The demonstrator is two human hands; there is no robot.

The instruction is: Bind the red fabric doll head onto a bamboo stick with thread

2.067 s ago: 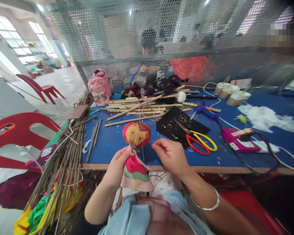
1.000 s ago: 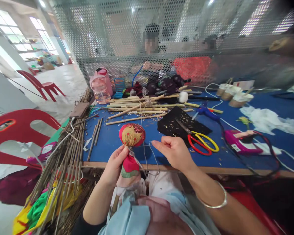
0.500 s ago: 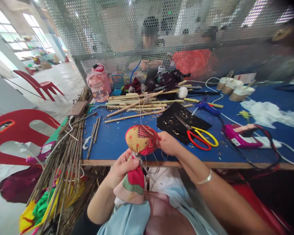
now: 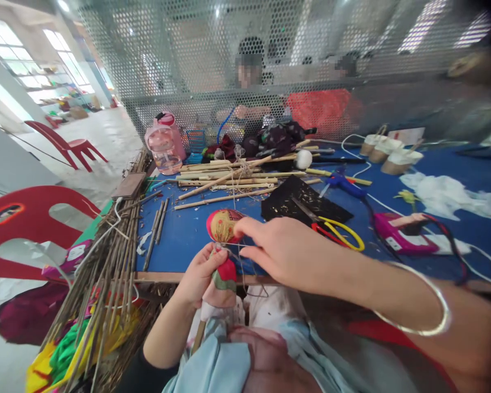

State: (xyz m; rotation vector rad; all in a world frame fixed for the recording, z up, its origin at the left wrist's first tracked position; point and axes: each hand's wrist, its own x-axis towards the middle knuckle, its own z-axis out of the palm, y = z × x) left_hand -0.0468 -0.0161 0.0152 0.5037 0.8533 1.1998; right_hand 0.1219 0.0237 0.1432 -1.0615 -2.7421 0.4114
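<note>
A stuffed patchwork cloth bundle has a round yellow-and-red top, a tied-in neck and a skirt of red, green and pale pink fabric below. My left hand is closed around it just under the neck, thumb on the front. At the right side of the round top is my right hand, index finger and thumb bent towards the neck. A thin string runs from the neck into the gap between them; the other fingers are hidden. More string hangs in loops below. A stick end shows beneath the skirt.
Scissors lie on black cloth, partly behind my right hand. Bamboo sticks, a white ball, a glue gun and a pink bottle are on the blue table. Bundled twigs lean left. People sit behind the mesh screen.
My right hand has come round from behind the bundle's right side to its front, by the neck. The bundle has turned and shifted slightly left, with my left hand still holding it.
</note>
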